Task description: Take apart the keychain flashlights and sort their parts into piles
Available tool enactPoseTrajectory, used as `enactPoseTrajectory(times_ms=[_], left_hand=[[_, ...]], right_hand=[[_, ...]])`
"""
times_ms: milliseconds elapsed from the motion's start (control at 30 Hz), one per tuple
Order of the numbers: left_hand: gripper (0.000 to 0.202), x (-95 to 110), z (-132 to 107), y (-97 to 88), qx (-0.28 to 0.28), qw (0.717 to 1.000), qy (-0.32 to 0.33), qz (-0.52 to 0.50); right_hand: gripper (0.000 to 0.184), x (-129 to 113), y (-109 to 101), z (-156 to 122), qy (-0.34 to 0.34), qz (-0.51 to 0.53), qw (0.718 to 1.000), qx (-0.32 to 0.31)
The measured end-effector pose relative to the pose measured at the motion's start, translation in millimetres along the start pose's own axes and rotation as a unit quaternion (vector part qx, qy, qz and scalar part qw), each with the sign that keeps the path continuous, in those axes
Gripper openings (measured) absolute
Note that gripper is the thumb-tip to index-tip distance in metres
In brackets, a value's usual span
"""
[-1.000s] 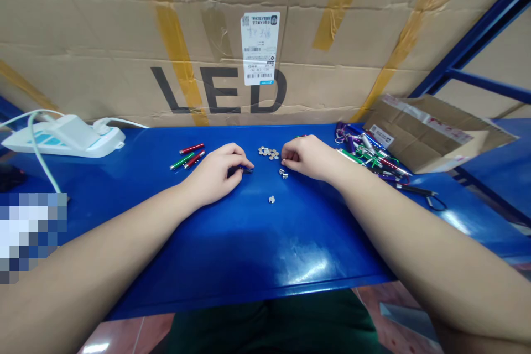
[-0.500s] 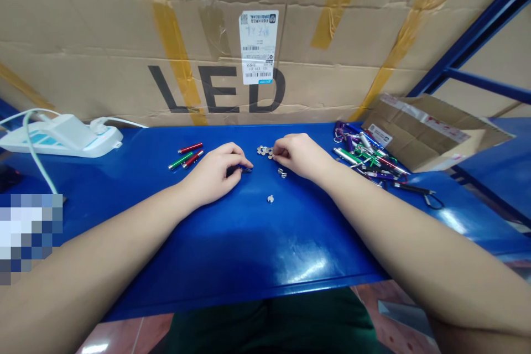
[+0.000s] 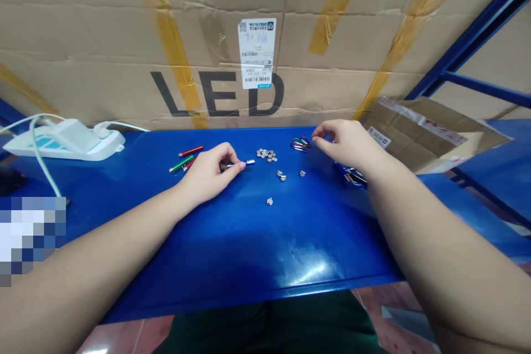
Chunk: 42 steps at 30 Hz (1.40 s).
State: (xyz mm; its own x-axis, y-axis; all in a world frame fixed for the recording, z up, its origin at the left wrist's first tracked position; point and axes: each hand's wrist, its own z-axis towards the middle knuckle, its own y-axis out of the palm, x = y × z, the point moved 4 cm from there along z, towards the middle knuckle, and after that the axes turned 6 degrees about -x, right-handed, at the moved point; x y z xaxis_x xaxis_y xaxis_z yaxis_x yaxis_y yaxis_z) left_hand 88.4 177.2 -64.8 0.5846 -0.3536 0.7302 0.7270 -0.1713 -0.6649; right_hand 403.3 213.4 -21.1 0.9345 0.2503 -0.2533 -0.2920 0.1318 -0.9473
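Note:
My left hand [image 3: 207, 172] rests on the blue metal table [image 3: 265, 249], pinching a slim silver-and-blue metal tube [image 3: 244, 164] between thumb and fingers. Behind that hand lie several red and green metal tubes [image 3: 185, 159]. A heap of small silver discs [image 3: 266, 155] sits mid-table, with a few loose discs [image 3: 281, 175] nearer me. My right hand [image 3: 342, 142] hovers at the back edge, fingers slightly curled, just right of coloured carabiner clips [image 3: 301, 144]. Below it, blue clips [image 3: 352, 177] show from a pile mostly hidden by my right forearm.
A white power strip [image 3: 62, 146] with cables stands at the back left. A taped cardboard carton [image 3: 215, 38] printed LED forms the back wall. Flattened cardboard [image 3: 427, 135] lies at the right, beside a blue steel frame [image 3: 473, 74].
My right hand has moved right, away from the discs, and coloured clips now lie where it was. My left hand has drawn back slightly, showing more of the tube.

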Motion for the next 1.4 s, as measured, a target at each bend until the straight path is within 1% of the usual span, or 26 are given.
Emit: enactPoseTrajectory(times_ms=[67, 100, 133, 167, 233, 267, 300, 333, 367, 400, 467, 567, 600, 667, 700, 767, 800, 833, 867, 933, 967, 1033, 1100, 1200, 1300, 1400], left_hand=[[0.035, -4, 2, 0.2, 0.018, 0.994, -0.034, -0.098], [0.035, -5, 3, -0.7, 0.031, 0.984, -0.057, -0.168], [0.033, -6, 4, -2.4, 0.046, 0.965, -0.085, -0.244], [0.029, -8, 5, -4.4, 0.056, 0.937, -0.118, -0.323], [0.017, -9, 6, -10.3, 0.064, 0.866, -0.181, -0.461], [0.015, -8, 6, -14.9, 0.062, 0.837, -0.198, -0.506], [0.015, -7, 7, -21.0, 0.064, 0.818, -0.204, -0.534], [0.014, -6, 7, -27.7, 0.065, 0.807, -0.201, -0.551], [0.012, -6, 8, -34.0, 0.063, 0.802, -0.195, -0.56], [0.01, -5, 8, -39.6, 0.059, 0.802, -0.187, -0.564], [0.011, -5, 7, -46.9, 0.042, 0.811, -0.175, -0.557], [0.025, -7, 5, -49.4, 0.018, 0.842, -0.163, -0.514], [0.027, -7, 4, -49.2, 0.016, 0.858, -0.155, -0.489], [0.027, -7, 3, -49.5, 0.022, 0.902, -0.122, -0.415], [0.027, -5, 2, -50.0, 0.028, 0.927, -0.1, -0.359], [0.031, -1, 0, -52.3, 0.048, 0.975, -0.063, -0.209], [0.032, 3, -2, -53.5, 0.055, 0.99, -0.052, -0.118], [0.032, 6, -4, -54.3, 0.056, 0.997, -0.046, -0.024], [0.03, 8, -5, -54.6, 0.051, 0.996, -0.044, 0.066], [0.026, 11, -7, -53.8, 0.022, 0.977, -0.044, 0.207], [0.024, 12, -8, -53.1, 0.005, 0.966, -0.045, 0.255], [0.019, 10, -9, -52.4, -0.017, 0.946, -0.049, 0.319], [0.017, 5, -8, -52.5, -0.029, 0.931, -0.06, 0.359], [0.018, -3, -7, -53.8, -0.044, 0.914, -0.091, 0.392], [0.017, -10, -7, -55.6, -0.05, 0.913, -0.105, 0.391], [0.019, -12, -7, -58.1, -0.021, 0.911, -0.084, 0.403]], right_hand=[[0.018, -2, 3, 0, -0.001, -0.005, 1.0, -0.001], [0.018, -3, 5, 0, -0.006, -0.011, 1.0, -0.003], [0.018, -4, 8, 1, -0.012, -0.018, 1.0, -0.009], [0.017, -4, 11, 2, -0.017, -0.023, 0.999, -0.019], [0.015, -4, 19, 5, -0.022, -0.028, 0.998, -0.049], [0.014, -3, 22, 6, -0.021, -0.027, 0.997, -0.063], [0.013, -2, 25, 7, -0.019, -0.024, 0.997, -0.073], [0.012, -1, 27, 8, -0.018, -0.021, 0.997, -0.077], [0.011, -1, 28, 8, -0.017, -0.018, 0.997, -0.077], [0.011, 0, 28, 9, -0.017, -0.016, 0.997, -0.075], [0.01, -1, 28, 9, -0.013, -0.008, 0.997, -0.077], [0.01, -3, 29, 8, -0.018, 0.005, 0.996, -0.093], [0.01, -4, 28, 8, -0.025, 0.01, 0.995, -0.095], [0.011, -6, 28, 7, -0.037, 0.015, 0.995, -0.093], [0.012, -6, 27, 7, -0.039, 0.016, 0.995, -0.09], [0.013, -6, 26, 7, -0.039, 0.013, 0.996, -0.083], [0.014, -6, 26, 7, -0.039, 0.008, 0.996, -0.081], [0.015, -6, 26, 7, -0.036, 0.0, 0.996, -0.081], [0.016, -4, 25, 8, -0.03, -0.008, 0.996, -0.081], [0.018, 2, 20, 8, -0.007, -0.025, 0.997, -0.076], [0.02, 6, 16, 8, 0.009, -0.031, 0.997, -0.067], [0.022, 18, 6, 7, 0.046, -0.037, 0.997, -0.04], [0.023, 31, -5, 6, 0.079, -0.034, 0.996, -0.03], [0.019, 48, -16, 4, 0.103, -0.03, 0.991, -0.073], [0.013, 58, -19, 1, 0.115, -0.024, 0.985, -0.129], [0.01, 63, -18, -1, 0.129, -0.03, 0.978, -0.163]])
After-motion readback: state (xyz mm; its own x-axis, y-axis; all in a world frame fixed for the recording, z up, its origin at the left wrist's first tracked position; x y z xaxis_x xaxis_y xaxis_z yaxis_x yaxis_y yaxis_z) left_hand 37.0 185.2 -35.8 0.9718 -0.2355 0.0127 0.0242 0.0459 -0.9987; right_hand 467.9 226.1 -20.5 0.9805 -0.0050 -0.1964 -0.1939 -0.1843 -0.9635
